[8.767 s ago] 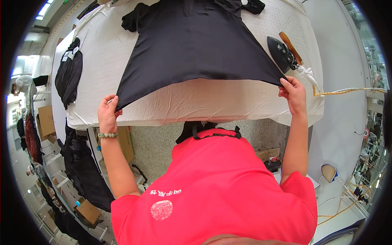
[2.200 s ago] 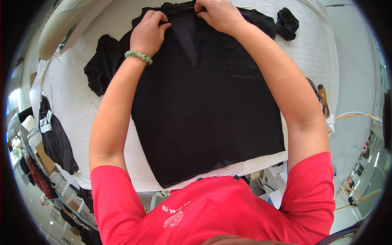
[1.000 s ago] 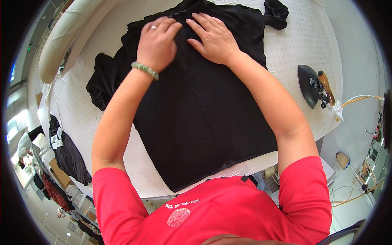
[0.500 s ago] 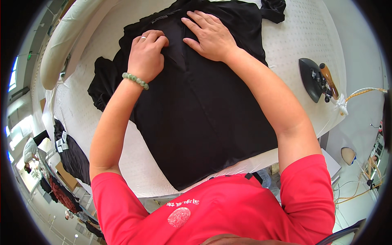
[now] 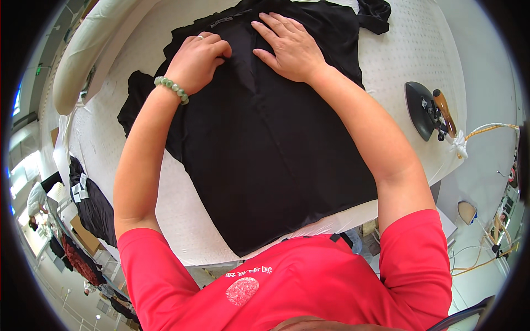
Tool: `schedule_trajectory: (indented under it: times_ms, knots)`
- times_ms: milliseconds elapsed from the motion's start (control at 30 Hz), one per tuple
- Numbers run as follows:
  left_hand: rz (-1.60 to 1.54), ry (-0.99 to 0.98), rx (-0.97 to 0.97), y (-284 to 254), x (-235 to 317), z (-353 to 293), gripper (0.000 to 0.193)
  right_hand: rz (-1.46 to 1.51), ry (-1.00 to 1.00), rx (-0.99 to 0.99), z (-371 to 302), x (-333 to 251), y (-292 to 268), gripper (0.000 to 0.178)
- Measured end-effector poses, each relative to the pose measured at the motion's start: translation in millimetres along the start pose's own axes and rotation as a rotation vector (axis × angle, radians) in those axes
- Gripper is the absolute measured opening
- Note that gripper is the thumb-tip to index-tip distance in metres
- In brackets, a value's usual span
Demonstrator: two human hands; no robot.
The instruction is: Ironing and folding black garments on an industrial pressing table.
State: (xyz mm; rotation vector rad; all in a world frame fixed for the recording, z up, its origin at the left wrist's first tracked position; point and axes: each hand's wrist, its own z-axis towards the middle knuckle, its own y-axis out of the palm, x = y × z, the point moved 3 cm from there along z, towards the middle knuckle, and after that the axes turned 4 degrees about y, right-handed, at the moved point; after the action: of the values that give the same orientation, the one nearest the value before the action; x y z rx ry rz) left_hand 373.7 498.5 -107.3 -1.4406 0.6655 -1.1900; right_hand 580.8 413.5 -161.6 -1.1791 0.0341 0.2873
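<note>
Black satiny garment [image 5: 281, 165] spread on white cloth-covered surface [image 5: 406, 55]. My left grip [image 5: 197, 62] curled at its far left, can't tell if pinching; right grip [image 5: 292, 49] splayed flat, holding nothing. Uneven tug could crease it.

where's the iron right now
At right in the head view, the iron rests on the white-covered table, to the right of the black garment.

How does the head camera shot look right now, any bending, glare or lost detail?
In the head view, the white table looks bowed by the fisheye, a bright patch at far left glares, the black garment swallows most shading, and the right hand looks fairly sharp.
</note>
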Motion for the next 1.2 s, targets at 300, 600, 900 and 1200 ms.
schedule_trajectory:
  times_ms: [300, 600, 900, 1200]
  knots:
    - [0.115, -0.113, 0.149, 14, -5, 13, 0.021, 0.01, -0.015, -0.014, -3, -9, -3, 0.06]
    - [-0.244, -0.595, -0.031, 23, -27, 65, 0.034, 0.067, -0.032, -0.061, -39, -59, -42, 0.065]
    - [-0.162, -0.493, 0.045, 19, -43, 57, 0.034, 0.228, 0.046, -0.26, -105, -112, -49, 0.071]
    - [-0.244, -0.588, 0.029, 27, -40, 63, 0.033, 0.245, 0.045, -0.248, -106, -116, -43, 0.071]
